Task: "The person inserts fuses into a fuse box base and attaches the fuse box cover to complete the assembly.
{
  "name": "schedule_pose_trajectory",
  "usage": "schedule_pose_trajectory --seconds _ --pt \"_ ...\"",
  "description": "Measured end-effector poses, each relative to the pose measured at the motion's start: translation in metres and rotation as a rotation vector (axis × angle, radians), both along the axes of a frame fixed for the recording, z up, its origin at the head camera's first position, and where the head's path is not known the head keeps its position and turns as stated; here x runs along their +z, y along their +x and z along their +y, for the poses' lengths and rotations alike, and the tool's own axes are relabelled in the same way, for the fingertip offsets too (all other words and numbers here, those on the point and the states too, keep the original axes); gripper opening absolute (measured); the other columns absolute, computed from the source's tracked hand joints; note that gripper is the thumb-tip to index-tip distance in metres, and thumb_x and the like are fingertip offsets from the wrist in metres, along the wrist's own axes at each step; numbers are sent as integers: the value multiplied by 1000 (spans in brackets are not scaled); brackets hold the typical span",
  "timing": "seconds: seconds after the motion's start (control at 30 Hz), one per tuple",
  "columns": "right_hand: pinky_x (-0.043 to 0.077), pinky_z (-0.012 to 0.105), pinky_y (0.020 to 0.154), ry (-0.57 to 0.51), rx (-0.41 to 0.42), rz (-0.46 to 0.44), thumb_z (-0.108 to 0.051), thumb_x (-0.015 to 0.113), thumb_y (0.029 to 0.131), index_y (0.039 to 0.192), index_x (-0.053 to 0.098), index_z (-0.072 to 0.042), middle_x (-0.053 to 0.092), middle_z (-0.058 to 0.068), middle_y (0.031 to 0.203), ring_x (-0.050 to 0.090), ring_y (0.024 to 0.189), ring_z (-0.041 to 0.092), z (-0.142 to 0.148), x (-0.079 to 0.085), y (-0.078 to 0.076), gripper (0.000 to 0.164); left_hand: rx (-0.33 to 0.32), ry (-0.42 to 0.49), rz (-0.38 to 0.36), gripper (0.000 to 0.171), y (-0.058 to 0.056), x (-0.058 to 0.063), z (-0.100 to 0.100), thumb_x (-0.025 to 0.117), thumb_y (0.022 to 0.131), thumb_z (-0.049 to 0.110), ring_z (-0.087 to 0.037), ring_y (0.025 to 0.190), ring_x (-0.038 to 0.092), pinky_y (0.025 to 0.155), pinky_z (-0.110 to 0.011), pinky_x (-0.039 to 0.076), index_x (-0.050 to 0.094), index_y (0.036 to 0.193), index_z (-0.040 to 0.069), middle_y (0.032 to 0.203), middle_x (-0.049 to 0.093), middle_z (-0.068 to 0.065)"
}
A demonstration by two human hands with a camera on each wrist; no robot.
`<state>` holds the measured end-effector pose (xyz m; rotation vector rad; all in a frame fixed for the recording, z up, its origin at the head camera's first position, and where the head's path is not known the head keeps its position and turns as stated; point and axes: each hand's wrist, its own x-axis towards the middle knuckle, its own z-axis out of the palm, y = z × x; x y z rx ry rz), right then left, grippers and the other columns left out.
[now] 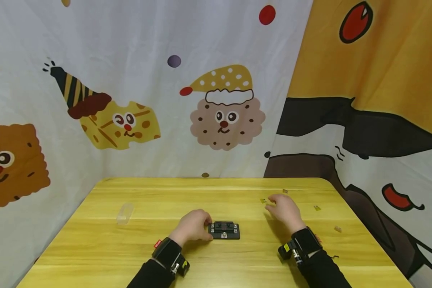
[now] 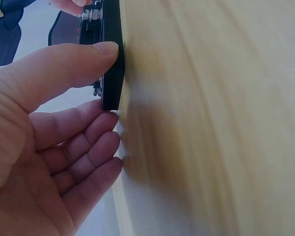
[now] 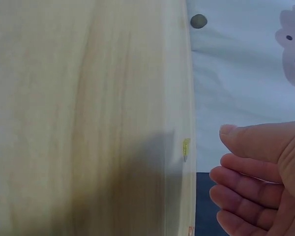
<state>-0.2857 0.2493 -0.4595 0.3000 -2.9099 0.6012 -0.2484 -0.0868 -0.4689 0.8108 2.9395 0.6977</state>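
Note:
At the middle of the table lies a flat black block with metal screw terminals [image 1: 224, 231], like an electrical terminal block. My left hand [image 1: 193, 226] grips its left end, the thumb along the near edge and the fingers at the far side. In the left wrist view the thumb presses the side of the black block [image 2: 112, 64], and the other fingers curl below its end. My right hand [image 1: 285, 211] hovers over the table with fingers apart and holds nothing. Just beyond its fingertips lies a small yellow piece [image 1: 263, 201], which the right wrist view shows as a slim yellow part [image 3: 186, 149] with a pointed metallic end.
A clear plastic piece [image 1: 125, 213] lies at the left of the table. Several small parts are scattered at the right, including a yellowish one [image 1: 317, 208], a brownish one [image 1: 337, 229] and a dark strip [image 1: 335, 257]. A printed curtain [image 1: 144, 72] hangs behind the table.

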Motion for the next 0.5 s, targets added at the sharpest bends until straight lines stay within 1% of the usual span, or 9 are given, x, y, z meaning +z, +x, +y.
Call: schedule_pose_trajectory --seconds 0.23,0.3,0.43,0.5 --pt "52 49 81 69 -49 -11 -18 73 89 117 71 -1 70 17 108 66 96 35 -6 0 -12 33 6 10 -3 40 1 1 0 90 67 28 -10 77 53 71 -29 48 73 97 8 85 59 6" --pt "53 49 78 85 -61 -4 -18 74 89 113 73 -3 71 15 104 66 93 33 -7 0 -15 29 7 12 -5 40 2 1 0 90 67 28 -10 77 53 71 -29 48 73 97 8 86 60 5" --pt "52 42 65 115 -83 12 -20 75 88 97 76 -8 71 9 91 65 77 26 -10 -3 -22 15 7 14 -3 41 2 0 0 91 66 28 -10 77 54 71 -30 49 73 97 9 86 60 5" --pt "47 37 58 125 -89 7 -20 75 88 86 74 -11 68 5 82 60 68 21 -11 -5 -26 10 8 9 -1 41 1 -2 0 91 66 29 -9 77 54 72 -29 49 73 97 9 86 60 6"
